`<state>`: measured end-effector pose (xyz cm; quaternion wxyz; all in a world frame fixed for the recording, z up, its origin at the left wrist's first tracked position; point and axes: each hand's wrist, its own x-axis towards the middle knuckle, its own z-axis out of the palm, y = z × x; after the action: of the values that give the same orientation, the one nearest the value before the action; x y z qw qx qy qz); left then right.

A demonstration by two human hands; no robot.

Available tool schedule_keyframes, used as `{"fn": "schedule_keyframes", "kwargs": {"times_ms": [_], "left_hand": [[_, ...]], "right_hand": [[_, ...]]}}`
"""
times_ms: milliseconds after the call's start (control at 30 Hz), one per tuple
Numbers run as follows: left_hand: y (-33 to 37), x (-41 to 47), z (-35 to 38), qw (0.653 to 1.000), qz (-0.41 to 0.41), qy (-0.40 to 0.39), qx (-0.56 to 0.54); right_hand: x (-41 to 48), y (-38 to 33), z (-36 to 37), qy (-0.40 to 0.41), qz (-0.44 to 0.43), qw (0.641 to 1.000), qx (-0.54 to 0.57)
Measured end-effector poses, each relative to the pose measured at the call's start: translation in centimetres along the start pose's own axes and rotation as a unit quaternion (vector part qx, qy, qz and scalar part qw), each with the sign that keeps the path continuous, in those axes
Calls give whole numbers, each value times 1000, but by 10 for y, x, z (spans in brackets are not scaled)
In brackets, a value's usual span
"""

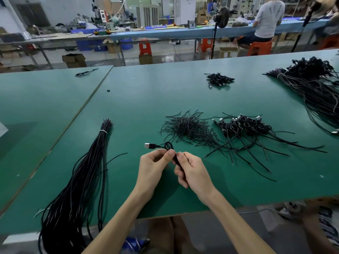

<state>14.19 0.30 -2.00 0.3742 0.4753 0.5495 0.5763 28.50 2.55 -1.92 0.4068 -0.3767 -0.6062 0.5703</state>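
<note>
Both hands meet over the green table top [146, 99]. The left hand [153, 168] pinches the thin black USB cable with the silver plug [161, 146] at the base of its small loop, and the right hand [190, 171] curls round the bunched length below. I judge the cable light, limp and springy, so it is best held at the crossing, not the plug. Just beyond the right hand lies a pile of short black wire ties [187, 127]. Left of the left hand lies a long tied bundle of black cables [88, 162].
</note>
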Motion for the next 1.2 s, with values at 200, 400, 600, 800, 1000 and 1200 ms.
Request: {"fn": "schedule_keyframes", "kwargs": {"times_ms": [200, 400, 600, 800, 1000, 1200], "left_hand": [[1, -2, -4, 998, 7, -45, -38], [0, -1, -2, 1000, -4, 7, -20], [7, 1, -4, 999, -23, -29, -4], [39, 21, -19, 997, -62, 12, -35], [68, 64, -18, 988, -120, -81, 60], [81, 126, 76, 968, -141, -167, 122]], "right_hand": [[-1, 0, 0, -12, 6, 1000, 17], [1, -1, 0, -34, 22, 999, -6], [-1, -1, -2, -9, -2, 1000, -10], [1, 1, -1, 27, 1, 999, 27], [2, 10, 9, 7, -10, 988, -154], [-1, 13, 13, -32, -33, 973, -224]]}}
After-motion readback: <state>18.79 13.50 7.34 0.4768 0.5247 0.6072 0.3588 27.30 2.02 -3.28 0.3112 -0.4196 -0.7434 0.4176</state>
